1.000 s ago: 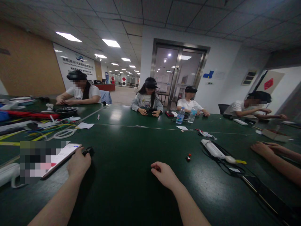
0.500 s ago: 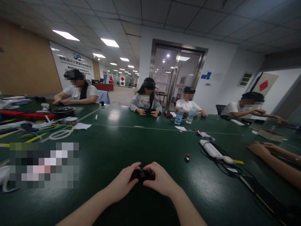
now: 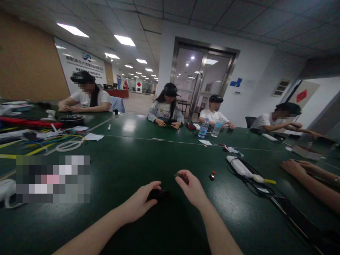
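My left hand (image 3: 142, 202) is closed around one end of a small black device (image 3: 159, 194) resting at the green table, its thumb and fingers on either side. The exact kind of device is too dark to tell. Apart from it, to the right and slightly above the table, my right hand (image 3: 192, 187) is closed with curled fingers. Something tiny and dark shows at its fingertips, too small to name. Farther right lies a small metallic piece with a red-orange part (image 3: 212, 175).
A white power strip (image 3: 239, 166) with black cables lies to the right, near another person's hands (image 3: 294, 168). Two water bottles (image 3: 203, 128) stand across the green table (image 3: 122, 170). Coiled white cable (image 3: 69, 146) and wires lie left. Several people sit around.
My right hand has come off the black device and moved right and up. My left hand stays on the device. The view has tilted slightly.
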`<state>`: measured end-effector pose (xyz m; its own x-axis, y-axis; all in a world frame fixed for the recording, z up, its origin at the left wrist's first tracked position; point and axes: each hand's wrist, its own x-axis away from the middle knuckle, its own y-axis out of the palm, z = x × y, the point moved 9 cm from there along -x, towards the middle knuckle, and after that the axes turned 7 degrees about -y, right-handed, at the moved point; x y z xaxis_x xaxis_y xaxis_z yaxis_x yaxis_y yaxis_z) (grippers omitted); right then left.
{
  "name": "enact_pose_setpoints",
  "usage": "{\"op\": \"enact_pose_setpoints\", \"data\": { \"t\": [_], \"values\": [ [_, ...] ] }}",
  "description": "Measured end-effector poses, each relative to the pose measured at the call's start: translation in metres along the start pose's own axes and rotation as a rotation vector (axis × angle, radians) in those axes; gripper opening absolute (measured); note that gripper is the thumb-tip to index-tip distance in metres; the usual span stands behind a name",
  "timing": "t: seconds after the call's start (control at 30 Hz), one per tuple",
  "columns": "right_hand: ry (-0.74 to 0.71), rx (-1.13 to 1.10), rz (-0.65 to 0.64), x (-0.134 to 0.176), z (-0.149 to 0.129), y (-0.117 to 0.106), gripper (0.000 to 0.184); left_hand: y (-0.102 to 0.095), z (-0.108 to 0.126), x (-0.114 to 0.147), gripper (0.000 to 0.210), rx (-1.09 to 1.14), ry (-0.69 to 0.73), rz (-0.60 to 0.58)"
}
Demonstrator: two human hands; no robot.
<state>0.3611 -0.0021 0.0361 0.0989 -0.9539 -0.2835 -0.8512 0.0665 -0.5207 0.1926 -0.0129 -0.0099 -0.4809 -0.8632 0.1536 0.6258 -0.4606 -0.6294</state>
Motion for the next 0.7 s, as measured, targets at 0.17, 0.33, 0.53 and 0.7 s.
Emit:
{"op": "enact_pose_setpoints", "data": {
  "t": [0.17,0.33,0.53,0.7],
  "values": [
    [0.071,0.012,0.263,-0.001,0.023,-0.026,0.029,-0.002,-0.001,0.000,0.053,0.014,0.012,0.005],
    [0.142,0.045,0.320,0.003,0.030,-0.034,0.032,-0.001,-0.005,-0.001,0.052,0.027,-0.003,-0.014],
    [0.166,0.043,0.294,0.003,0.027,-0.032,0.030,-0.001,-0.005,0.000,0.051,0.007,0.012,-0.020],
    [0.181,0.048,0.283,0.003,0.027,-0.030,0.030,-0.001,-0.006,-0.001,0.051,-0.003,0.005,-0.024]
  ]
}}
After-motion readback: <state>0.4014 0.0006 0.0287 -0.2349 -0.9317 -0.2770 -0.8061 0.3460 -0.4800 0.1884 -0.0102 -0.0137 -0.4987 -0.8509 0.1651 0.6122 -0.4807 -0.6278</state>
